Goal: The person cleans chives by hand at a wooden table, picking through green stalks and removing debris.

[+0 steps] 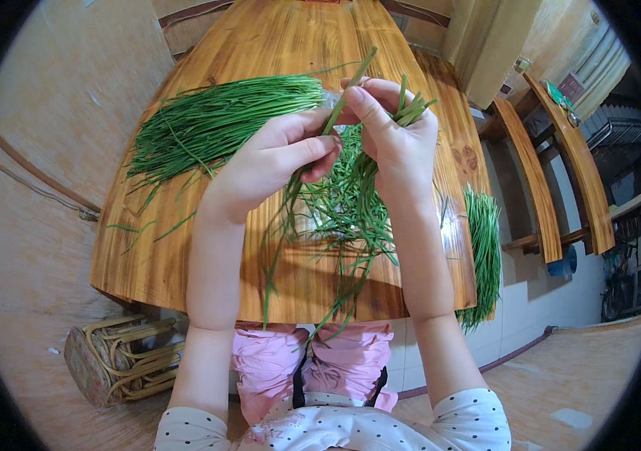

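Note:
Several green garlic chive stems [348, 93] run between my two hands over a wooden table. My left hand [292, 146] pinches them lower down, with thin leaves hanging below it. My right hand [396, 121] holds their upper part between thumb and finger, and a small bunch of stalks [410, 111] is tucked in its palm, leaves drooping towards me. Beneath both hands lies a loose heap of chives [332, 203], partly hidden by them. A large bundle of chives [224, 124], aligned side by side, rests beyond my left hand.
The wooden table [151, 265] reaches away from me. Another chive bundle [481, 253] hangs over its right edge. A few loose leaves [177, 225] lie at the left. A rattan stool [123, 361] stands at lower left, a wooden bench [529, 175] at right, near a blue bucket [563, 263].

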Action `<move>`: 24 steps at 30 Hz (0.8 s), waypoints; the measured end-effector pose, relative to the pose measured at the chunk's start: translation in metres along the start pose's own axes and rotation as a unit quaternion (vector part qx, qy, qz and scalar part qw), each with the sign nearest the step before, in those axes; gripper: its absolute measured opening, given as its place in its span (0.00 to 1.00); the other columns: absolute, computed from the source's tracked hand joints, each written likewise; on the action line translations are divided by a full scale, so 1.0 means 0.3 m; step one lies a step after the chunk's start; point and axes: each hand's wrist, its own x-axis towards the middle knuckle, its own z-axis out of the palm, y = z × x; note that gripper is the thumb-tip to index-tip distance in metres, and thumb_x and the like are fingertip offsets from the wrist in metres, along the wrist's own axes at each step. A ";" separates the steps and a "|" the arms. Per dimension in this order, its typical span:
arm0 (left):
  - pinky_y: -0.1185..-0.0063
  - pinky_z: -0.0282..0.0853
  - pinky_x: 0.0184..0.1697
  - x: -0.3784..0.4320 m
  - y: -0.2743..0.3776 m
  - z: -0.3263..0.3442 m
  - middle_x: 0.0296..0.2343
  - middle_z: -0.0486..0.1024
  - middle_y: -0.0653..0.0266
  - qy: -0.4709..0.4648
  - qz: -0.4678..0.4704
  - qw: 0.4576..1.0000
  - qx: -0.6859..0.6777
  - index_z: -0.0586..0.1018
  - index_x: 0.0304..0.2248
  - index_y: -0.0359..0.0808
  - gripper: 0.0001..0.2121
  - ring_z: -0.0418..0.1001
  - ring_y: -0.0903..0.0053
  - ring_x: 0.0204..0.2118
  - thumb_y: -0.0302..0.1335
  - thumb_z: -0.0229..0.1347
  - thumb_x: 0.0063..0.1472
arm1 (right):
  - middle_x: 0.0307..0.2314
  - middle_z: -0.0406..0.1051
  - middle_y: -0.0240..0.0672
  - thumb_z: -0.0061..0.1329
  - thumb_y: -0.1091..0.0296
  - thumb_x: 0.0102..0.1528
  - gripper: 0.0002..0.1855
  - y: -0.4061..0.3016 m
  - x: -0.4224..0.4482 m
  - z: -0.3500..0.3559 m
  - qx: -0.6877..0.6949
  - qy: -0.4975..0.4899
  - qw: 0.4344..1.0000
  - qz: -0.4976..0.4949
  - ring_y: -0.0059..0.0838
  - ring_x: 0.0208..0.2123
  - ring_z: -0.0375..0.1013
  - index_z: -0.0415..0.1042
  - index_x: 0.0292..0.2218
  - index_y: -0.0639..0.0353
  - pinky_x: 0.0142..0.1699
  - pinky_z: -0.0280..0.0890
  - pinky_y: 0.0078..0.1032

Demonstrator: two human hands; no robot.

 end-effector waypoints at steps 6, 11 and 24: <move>0.94 0.45 0.16 -0.008 0.016 -0.036 0.17 0.62 0.80 0.016 -0.034 0.998 0.054 0.72 0.42 0.31 0.14 0.53 0.96 0.15 0.27 0.47 0.56 | 0.18 0.70 0.30 0.50 0.67 0.49 0.08 0.009 0.022 -0.039 0.055 0.026 0.997 0.055 0.10 0.12 0.53 0.71 0.28 0.62 0.16 0.45 0.12; 0.93 0.44 0.16 -0.020 0.017 -0.078 0.16 0.61 0.81 0.050 -0.040 0.994 0.089 0.72 0.42 0.30 0.16 0.52 0.96 0.16 0.28 0.45 0.56 | 0.16 0.64 0.26 0.49 0.67 0.50 0.07 0.025 0.069 -0.102 0.135 0.106 0.984 0.039 0.11 0.11 0.52 0.68 0.25 0.61 0.15 0.44 0.13; 0.88 0.61 0.27 0.036 -0.055 -0.109 0.26 0.68 0.70 0.028 -0.007 0.984 -0.178 0.67 0.45 0.25 0.16 0.63 0.86 0.24 0.26 0.43 0.60 | 0.25 0.69 0.30 0.52 0.64 0.48 0.18 0.066 0.080 -0.092 0.043 -0.034 0.994 0.096 0.10 0.14 0.53 0.71 0.38 0.67 0.18 0.46 0.11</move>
